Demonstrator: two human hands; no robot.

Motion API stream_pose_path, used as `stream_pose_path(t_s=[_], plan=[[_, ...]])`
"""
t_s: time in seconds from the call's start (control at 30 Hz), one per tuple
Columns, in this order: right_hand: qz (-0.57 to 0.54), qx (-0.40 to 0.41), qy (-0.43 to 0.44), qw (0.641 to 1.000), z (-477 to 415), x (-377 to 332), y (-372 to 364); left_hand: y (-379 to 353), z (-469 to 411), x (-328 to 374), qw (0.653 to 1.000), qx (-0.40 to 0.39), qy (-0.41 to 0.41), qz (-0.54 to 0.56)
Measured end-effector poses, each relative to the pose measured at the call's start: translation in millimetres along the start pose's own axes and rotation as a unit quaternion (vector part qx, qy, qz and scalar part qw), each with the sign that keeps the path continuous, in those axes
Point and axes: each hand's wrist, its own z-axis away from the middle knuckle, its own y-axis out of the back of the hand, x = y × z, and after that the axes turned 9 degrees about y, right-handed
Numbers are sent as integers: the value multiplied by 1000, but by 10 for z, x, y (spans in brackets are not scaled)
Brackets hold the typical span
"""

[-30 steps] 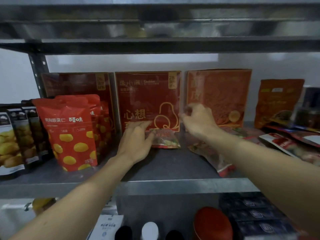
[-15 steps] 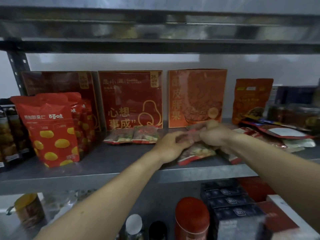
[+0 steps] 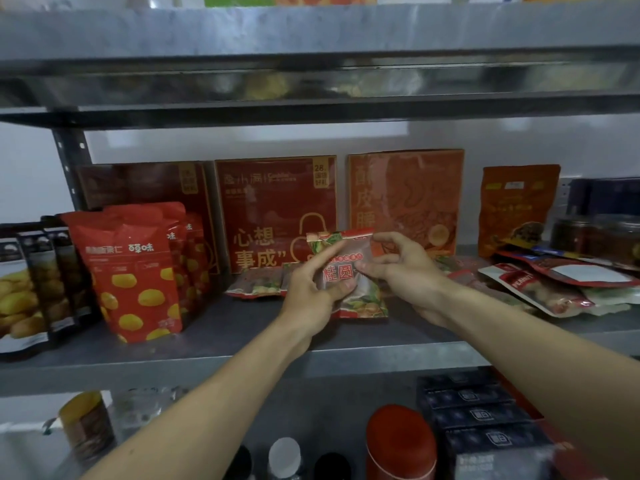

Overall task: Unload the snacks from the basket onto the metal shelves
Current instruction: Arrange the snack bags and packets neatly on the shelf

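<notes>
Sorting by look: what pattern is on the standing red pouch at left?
Yellow oval spots on the red pouch, head view.

Mid red box (image 3: 275, 213): "心想事成", corner tag "28"; held pkt (image 3: 343, 273): "桂圆"; red pouch (image 3: 135, 271): "百草味".

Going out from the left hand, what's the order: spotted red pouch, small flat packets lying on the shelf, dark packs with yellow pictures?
From the left hand:
1. Small flat red-edged packets, lying just to its left.
2. Red pouch with yellow spots, standing farther left.
3. Dark packs with yellow pictures, at the far left edge.
</notes>
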Motion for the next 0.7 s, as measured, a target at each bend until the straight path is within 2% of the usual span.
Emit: stream_pose_path(t_s=[0.1,0.23,0.57,0.7], plan=[[-38,-2,-13,999,0,-13,-84,105,61,37,1000,1,-5,-5],[-38,-14,-23,999,-18,-53,-262,339,141,89,999,-4,30,-24],[-9,-86,-45,995,-133,23,-893,999,347,30,995,71,49,-43],[112,-8,-13,994,-245,47,-707,1151,348,15,992,81,80,-54]])
